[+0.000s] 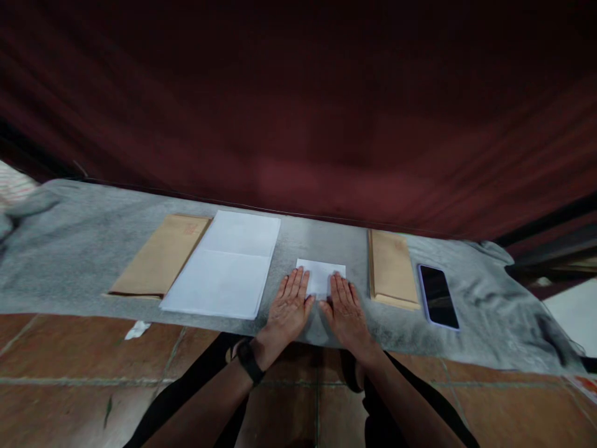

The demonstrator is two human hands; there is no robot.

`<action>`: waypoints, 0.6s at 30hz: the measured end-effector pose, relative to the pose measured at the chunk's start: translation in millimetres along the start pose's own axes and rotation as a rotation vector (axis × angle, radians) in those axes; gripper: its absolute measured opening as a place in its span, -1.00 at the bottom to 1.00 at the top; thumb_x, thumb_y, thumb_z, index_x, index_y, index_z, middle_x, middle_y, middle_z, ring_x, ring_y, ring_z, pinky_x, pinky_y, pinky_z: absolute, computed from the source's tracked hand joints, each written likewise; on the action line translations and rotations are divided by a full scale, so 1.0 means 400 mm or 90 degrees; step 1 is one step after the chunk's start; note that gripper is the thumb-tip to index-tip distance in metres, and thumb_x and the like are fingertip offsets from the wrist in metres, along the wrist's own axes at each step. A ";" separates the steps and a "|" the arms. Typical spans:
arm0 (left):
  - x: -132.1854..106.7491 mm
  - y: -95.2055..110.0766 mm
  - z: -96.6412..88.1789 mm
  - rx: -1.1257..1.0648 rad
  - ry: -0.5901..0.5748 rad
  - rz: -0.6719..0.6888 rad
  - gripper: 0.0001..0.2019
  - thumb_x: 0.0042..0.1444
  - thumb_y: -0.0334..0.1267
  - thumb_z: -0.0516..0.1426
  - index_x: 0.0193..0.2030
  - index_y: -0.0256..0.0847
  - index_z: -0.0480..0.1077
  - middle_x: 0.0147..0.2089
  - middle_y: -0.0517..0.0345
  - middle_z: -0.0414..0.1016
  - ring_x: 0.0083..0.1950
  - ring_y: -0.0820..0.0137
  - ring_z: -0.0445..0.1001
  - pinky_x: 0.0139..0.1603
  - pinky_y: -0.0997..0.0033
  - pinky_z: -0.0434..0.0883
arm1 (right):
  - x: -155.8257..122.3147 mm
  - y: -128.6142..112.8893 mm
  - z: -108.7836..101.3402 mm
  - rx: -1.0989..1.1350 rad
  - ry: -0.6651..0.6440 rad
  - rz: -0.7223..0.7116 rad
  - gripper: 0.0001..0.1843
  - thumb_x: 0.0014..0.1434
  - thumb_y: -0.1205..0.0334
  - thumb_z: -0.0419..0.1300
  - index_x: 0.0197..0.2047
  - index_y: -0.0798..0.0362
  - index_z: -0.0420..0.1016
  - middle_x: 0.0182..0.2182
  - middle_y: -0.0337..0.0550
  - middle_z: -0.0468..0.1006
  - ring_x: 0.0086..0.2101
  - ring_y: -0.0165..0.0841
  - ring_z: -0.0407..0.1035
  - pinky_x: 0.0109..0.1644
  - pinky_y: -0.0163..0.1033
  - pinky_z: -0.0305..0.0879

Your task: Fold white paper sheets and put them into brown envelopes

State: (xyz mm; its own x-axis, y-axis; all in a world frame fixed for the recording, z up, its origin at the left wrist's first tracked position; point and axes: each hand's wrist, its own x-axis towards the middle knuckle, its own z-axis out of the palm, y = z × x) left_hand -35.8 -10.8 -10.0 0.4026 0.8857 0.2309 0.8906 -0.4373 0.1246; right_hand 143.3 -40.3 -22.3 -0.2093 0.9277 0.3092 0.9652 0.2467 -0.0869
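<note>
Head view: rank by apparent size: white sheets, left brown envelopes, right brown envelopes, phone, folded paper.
1. white sheets
2. left brown envelopes
3. right brown envelopes
4. phone and folded paper: too close to rank, since the left hand and right hand cover part of the paper.

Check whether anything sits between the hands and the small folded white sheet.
Nothing visible does. The left hand and right hand lie flat with their fingers on the folded white sheet, on the grey cloth. The white paper stack to its left and the brown envelopes to its right lie apart from it.
</note>
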 end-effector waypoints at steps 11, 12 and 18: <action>-0.013 -0.003 -0.033 -0.018 0.040 0.004 -0.37 0.39 -0.21 -0.08 0.52 -0.40 -0.13 0.50 -0.21 0.05 0.54 0.14 -0.02 0.48 -0.02 0.12 | -0.026 0.020 -0.042 0.012 -0.009 0.034 -0.23 0.47 -0.05 -0.16 0.53 0.23 -0.29 0.45 0.18 0.03 0.40 -0.04 -0.02 0.43 0.14 -0.02; -0.021 0.009 -0.037 -0.024 0.037 0.030 -0.37 0.38 -0.24 -0.09 0.52 -0.39 -0.14 0.51 -0.18 0.03 0.54 0.16 -0.04 0.49 0.00 0.11 | -0.028 0.012 -0.051 0.027 -0.023 0.019 -0.24 0.47 -0.04 -0.15 0.53 0.21 -0.29 0.46 0.14 0.00 0.41 -0.07 -0.05 0.44 0.13 -0.03; -0.089 0.079 -0.031 -0.047 -0.024 0.165 -0.38 0.31 -0.35 -0.14 0.50 -0.47 -0.10 0.52 -0.17 0.03 0.53 0.22 0.00 0.49 0.11 0.10 | -0.057 -0.034 -0.068 0.080 -0.092 -0.089 -0.25 0.47 -0.05 -0.14 0.53 0.18 -0.26 0.47 0.05 -0.02 0.43 -0.18 -0.08 0.47 0.02 -0.02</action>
State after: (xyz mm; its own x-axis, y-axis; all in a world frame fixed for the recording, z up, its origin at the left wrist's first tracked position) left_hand -24.6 -58.0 -2.4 0.6247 0.7469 0.2280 0.7391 -0.6597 0.1363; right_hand 139.2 -72.5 -2.6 -0.3689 0.9103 0.1880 0.9000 0.4003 -0.1723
